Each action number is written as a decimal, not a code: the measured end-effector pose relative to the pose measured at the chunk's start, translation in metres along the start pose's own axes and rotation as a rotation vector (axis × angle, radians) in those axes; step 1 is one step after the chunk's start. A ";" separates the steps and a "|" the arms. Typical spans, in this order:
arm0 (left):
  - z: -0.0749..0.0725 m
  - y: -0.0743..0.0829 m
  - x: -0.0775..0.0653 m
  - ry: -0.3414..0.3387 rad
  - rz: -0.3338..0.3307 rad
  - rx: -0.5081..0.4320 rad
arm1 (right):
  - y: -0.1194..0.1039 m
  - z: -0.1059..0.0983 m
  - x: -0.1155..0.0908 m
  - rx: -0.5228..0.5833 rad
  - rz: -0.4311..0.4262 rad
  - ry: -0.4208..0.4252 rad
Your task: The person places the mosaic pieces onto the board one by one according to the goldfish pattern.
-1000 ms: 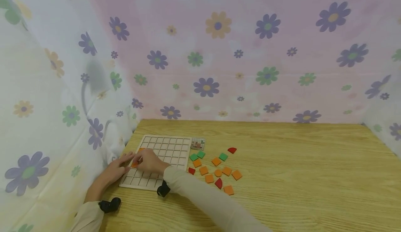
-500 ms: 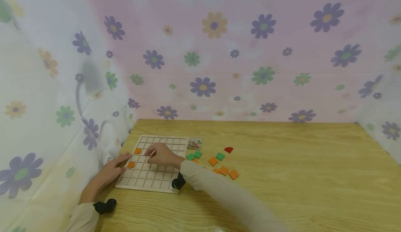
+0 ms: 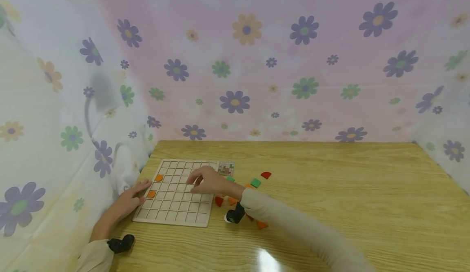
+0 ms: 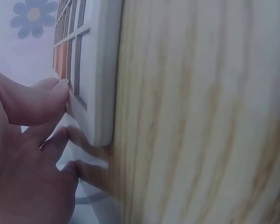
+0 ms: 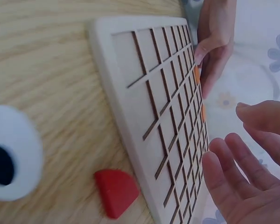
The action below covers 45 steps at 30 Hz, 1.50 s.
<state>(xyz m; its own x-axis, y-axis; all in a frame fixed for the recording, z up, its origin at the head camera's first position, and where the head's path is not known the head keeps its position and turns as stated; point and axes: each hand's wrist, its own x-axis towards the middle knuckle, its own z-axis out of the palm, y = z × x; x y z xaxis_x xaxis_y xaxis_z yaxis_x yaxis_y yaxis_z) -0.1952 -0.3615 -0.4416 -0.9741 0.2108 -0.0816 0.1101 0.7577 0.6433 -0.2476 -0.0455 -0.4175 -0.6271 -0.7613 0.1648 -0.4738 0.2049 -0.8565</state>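
A pale wooden grid board (image 3: 172, 206) lies on the left part of the table. Two orange round pieces, a farther one (image 3: 159, 177) and a nearer one (image 3: 151, 194), sit in its leftmost column. My left hand (image 3: 126, 202) rests at the board's left edge, its thumb touching the rim in the left wrist view. Above the board's right half hovers my right hand (image 3: 207, 181), fingers loosely bent and thumb apart. The right wrist view shows nothing between those fingers (image 5: 214, 175). A red quarter-round piece (image 5: 116, 191) lies just off the board's right edge.
Green pieces, one a square (image 3: 256, 183), and orange pieces lie right of the board, partly hidden by my right arm. Farther back are another red piece (image 3: 266, 175) and a small patterned card (image 3: 226, 168). Flowered cloth (image 3: 271, 59) walls the table.
My right hand has left the orange pieces at the board's left column and moved right across the board, fingers parting. The left hand stays at the edge. The head view has shifted slightly.
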 end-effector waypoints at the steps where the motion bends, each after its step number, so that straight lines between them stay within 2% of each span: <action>1: 0.000 0.000 0.000 -0.001 -0.004 -0.005 | -0.001 -0.001 -0.005 -0.004 -0.011 -0.007; 5: 0.001 -0.001 0.001 -0.012 -0.021 -0.029 | 0.001 -0.006 -0.024 -0.018 -0.027 -0.021; 10: 0.000 -0.001 0.001 -0.021 -0.022 -0.037 | 0.003 -0.015 -0.050 -0.042 0.001 -0.022; 22: -0.002 -0.001 0.001 -0.032 -0.017 -0.038 | 0.021 -0.043 -0.109 -0.077 0.017 0.043; 29: 0.001 0.000 0.000 -0.010 -0.021 -0.009 | 0.037 -0.055 -0.138 -0.156 0.050 0.072; 33: 0.001 -0.001 -0.001 -0.005 -0.020 0.005 | 0.043 -0.056 -0.145 -0.211 0.038 0.069; 40: 0.002 -0.001 -0.001 -0.004 -0.020 -0.010 | 0.043 -0.054 -0.144 -0.311 0.037 0.046; 45: 0.001 -0.001 0.000 -0.003 -0.021 -0.023 | 0.041 -0.055 -0.144 -0.327 0.013 0.035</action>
<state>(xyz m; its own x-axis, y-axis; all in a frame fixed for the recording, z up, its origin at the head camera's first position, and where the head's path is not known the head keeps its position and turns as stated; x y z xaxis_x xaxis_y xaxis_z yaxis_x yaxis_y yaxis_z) -0.1946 -0.3611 -0.4431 -0.9755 0.1972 -0.0978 0.0850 0.7473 0.6591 -0.2108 0.1066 -0.4496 -0.6525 -0.7369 0.1765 -0.6354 0.4052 -0.6573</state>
